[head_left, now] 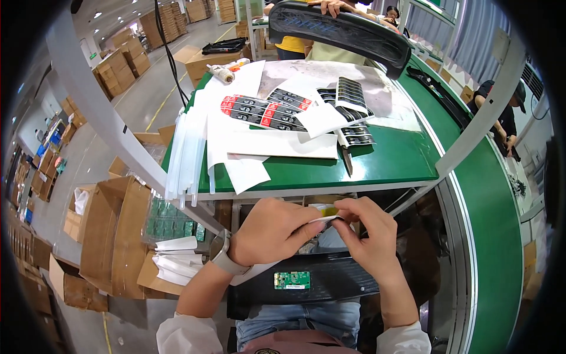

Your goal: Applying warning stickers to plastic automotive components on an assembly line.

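My left hand, with a watch on its wrist, pinches the white edge of a small label sheet. Fingers and thumb of my right hand are closed at the sheet's dark right end. Most of the sheet is hidden by the hands, so its full shape does not show. Below them, a long black plastic panel lies across my lap. A green circuit board rests on the panel.
Ahead stands a green-topped table with sheets of black and red labels, white papers, a dark-bladed tool and translucent tubes. Cardboard boxes stand at left. A person opposite holds another black panel. A green conveyor runs right.
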The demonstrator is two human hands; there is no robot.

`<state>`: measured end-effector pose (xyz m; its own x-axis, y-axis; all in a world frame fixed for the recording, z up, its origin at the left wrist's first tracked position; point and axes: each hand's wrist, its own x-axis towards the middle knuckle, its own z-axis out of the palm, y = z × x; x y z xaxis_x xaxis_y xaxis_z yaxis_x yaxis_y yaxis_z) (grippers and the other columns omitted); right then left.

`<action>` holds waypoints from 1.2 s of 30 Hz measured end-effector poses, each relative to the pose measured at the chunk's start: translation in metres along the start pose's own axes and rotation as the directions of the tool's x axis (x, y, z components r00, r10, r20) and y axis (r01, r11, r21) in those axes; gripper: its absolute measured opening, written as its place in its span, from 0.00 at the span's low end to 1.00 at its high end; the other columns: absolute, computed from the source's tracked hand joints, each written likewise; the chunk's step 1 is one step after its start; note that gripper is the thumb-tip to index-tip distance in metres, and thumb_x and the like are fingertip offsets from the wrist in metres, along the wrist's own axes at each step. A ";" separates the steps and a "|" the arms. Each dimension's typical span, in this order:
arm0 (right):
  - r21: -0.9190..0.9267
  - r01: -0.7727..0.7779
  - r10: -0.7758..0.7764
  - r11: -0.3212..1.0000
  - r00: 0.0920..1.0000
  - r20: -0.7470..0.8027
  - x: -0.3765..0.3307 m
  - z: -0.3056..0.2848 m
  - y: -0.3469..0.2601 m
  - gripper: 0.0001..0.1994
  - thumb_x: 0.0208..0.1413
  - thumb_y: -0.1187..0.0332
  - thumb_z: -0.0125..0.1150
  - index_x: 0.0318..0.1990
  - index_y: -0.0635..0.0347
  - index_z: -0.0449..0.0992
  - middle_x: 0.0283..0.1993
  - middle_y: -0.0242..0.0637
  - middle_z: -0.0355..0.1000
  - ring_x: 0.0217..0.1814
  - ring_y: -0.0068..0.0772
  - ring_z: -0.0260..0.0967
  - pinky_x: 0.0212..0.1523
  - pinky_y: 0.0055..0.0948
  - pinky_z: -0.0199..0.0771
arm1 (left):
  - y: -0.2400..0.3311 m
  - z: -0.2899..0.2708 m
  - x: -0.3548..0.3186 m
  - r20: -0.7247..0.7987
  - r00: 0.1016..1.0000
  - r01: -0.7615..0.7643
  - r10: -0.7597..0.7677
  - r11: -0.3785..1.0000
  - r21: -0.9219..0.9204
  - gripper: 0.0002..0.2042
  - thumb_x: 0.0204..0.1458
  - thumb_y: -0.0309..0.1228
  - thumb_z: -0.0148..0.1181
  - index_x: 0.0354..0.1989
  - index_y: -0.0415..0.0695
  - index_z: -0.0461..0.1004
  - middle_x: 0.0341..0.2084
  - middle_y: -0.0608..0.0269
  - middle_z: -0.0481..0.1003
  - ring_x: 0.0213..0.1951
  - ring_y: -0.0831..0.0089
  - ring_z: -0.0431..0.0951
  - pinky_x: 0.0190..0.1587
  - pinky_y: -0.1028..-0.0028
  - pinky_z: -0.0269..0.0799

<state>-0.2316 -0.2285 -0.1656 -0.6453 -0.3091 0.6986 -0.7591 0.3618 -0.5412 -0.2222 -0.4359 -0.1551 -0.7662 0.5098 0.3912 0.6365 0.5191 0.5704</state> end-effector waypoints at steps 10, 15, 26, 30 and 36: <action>-0.061 0.076 -0.076 0.995 0.997 0.002 -0.002 0.005 0.008 0.09 0.41 0.80 0.69 0.32 0.62 0.78 0.30 0.37 0.74 0.29 0.37 0.75 0.28 0.28 0.73 | -0.007 0.004 0.001 -0.021 1.000 0.015 -0.017 0.998 -0.056 0.12 0.58 0.37 0.53 0.28 0.43 0.73 0.18 0.52 0.73 0.24 0.50 0.74 0.27 0.57 0.66; -0.040 0.044 -0.044 0.998 0.999 -0.008 -0.004 0.010 0.013 0.09 0.41 0.81 0.69 0.31 0.62 0.78 0.30 0.37 0.74 0.29 0.37 0.75 0.29 0.27 0.74 | -0.010 0.008 0.000 -0.041 0.999 0.011 -0.012 0.999 -0.042 0.13 0.59 0.37 0.53 0.27 0.42 0.73 0.18 0.51 0.72 0.24 0.49 0.73 0.27 0.57 0.65; -0.025 -0.028 0.027 0.999 1.000 -0.012 -0.006 0.010 0.018 0.12 0.42 0.80 0.69 0.36 0.62 0.78 0.31 0.38 0.74 0.29 0.38 0.75 0.29 0.28 0.74 | -0.013 0.006 0.008 0.035 0.995 0.092 -0.089 0.989 -0.115 0.13 0.59 0.37 0.53 0.26 0.43 0.74 0.17 0.50 0.71 0.23 0.49 0.72 0.26 0.57 0.63; -0.139 0.130 -0.132 0.982 0.991 -0.005 -0.009 0.012 0.029 0.15 0.43 0.78 0.70 0.42 0.62 0.79 0.34 0.38 0.75 0.28 0.36 0.75 0.27 0.28 0.74 | -0.016 0.007 0.011 0.024 0.992 0.127 -0.124 0.964 -0.233 0.13 0.59 0.36 0.53 0.27 0.39 0.73 0.16 0.48 0.68 0.21 0.50 0.69 0.25 0.61 0.63; -0.320 0.277 -0.309 0.906 0.950 -0.052 -0.015 0.016 0.035 0.17 0.41 0.77 0.71 0.42 0.63 0.79 0.35 0.37 0.76 0.28 0.33 0.75 0.26 0.28 0.74 | -0.021 0.012 0.015 0.101 0.961 0.275 -0.256 0.886 -0.374 0.13 0.58 0.33 0.55 0.29 0.34 0.72 0.15 0.51 0.62 0.19 0.59 0.57 0.24 0.68 0.60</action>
<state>-0.2501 -0.2249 -0.2025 -0.3740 -0.3595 0.8549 -0.8394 0.5233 -0.1472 -0.2462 -0.4309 -0.1696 -0.8907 0.4266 0.1574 0.3206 0.3437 0.8826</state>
